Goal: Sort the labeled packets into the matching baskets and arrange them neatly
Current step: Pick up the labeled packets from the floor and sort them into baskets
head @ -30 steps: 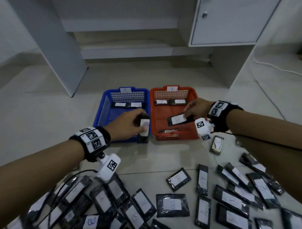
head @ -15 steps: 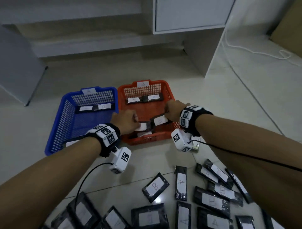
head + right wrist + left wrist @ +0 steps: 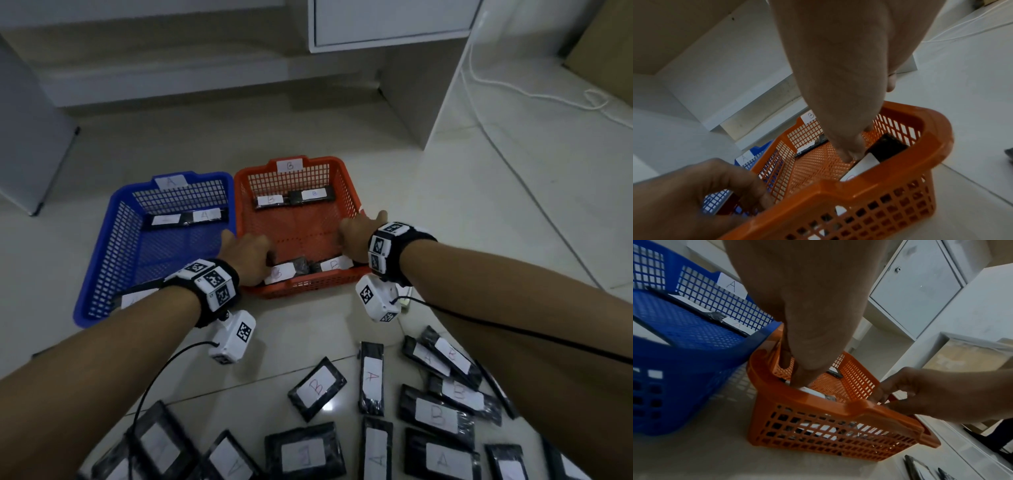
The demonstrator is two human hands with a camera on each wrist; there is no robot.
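**Both hands down in the orange basket**

Head view looks down on the floor, where the person's left hand [image 3: 248, 255] and right hand [image 3: 356, 236] reach into the near end of the orange basket [image 3: 346, 192], the one tagged B on its far wall. Two black packets lie against the near wall there: the left B packet [image 3: 286, 272] under the left hand's fingertips, and the right B packet [image 3: 334, 264] just beside it, under the right hand. From the left wrist view the left fingers point straight down and press on the packet's white label; they look extended, not curled round it. The right wrist view shows the same on the other side, fingertips [image 3: 851, 154] touching the edge of the packet's label, nothing pinched as far as I can see.

Two more B packets [image 3: 294, 198] sit in a row along the far wall of the orange basket. Touching its left side stands the blue basket [image 3: 102, 260], tagged A, with two packets [image 3: 190, 216] lined along its far wall and another partly hidden behind the left wrist.

Nearer the person, loose packets [image 3: 371, 377] marked A and B lie scattered across the tiled floor [image 3: 479, 240]. A white cabinet [image 3: 387, 20] stands behind the baskets.
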